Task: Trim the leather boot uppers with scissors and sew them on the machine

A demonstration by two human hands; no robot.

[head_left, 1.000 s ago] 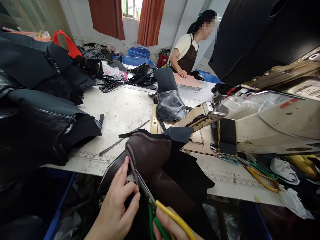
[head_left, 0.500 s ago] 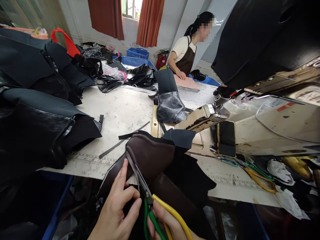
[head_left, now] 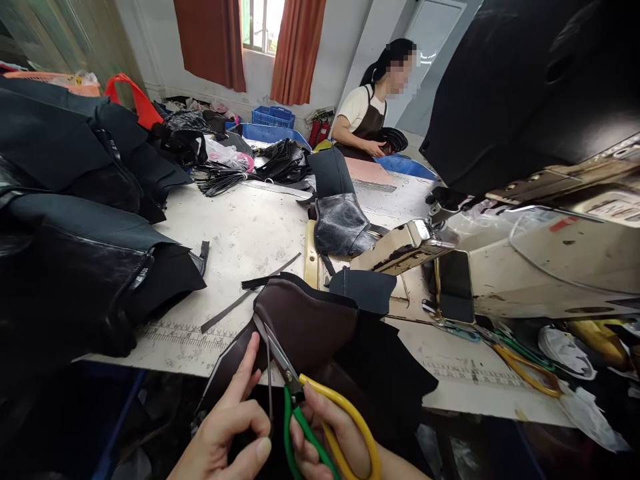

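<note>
My right hand (head_left: 333,427) holds scissors (head_left: 290,377) with one yellow and one green handle. Their blades lie along the edge of a dark brown leather piece (head_left: 305,320), at a seam. A thin dark strip (head_left: 271,380) hangs from that edge beside the blades. My left hand (head_left: 225,427) is closed, thumb and fingers pinching around the strip's lower end, while its index finger stretches out against the leather. Black fabric (head_left: 395,367) spreads from the leather's right side, and a dark grey flap (head_left: 363,290) shows behind it.
A sewing machine arm (head_left: 400,247) stands behind the leather, with a black boot-shaped piece (head_left: 340,220) beside it. Dark pieces (head_left: 75,247) are piled left. A phone (head_left: 455,287) and more scissors (head_left: 530,373) lie right. Across the table a co-worker (head_left: 367,120) stands.
My left hand has drawn slightly down and left with the strip. The scissors have shifted slightly left. The co-worker's hand has left the pink board and now holds a dark bundle.
</note>
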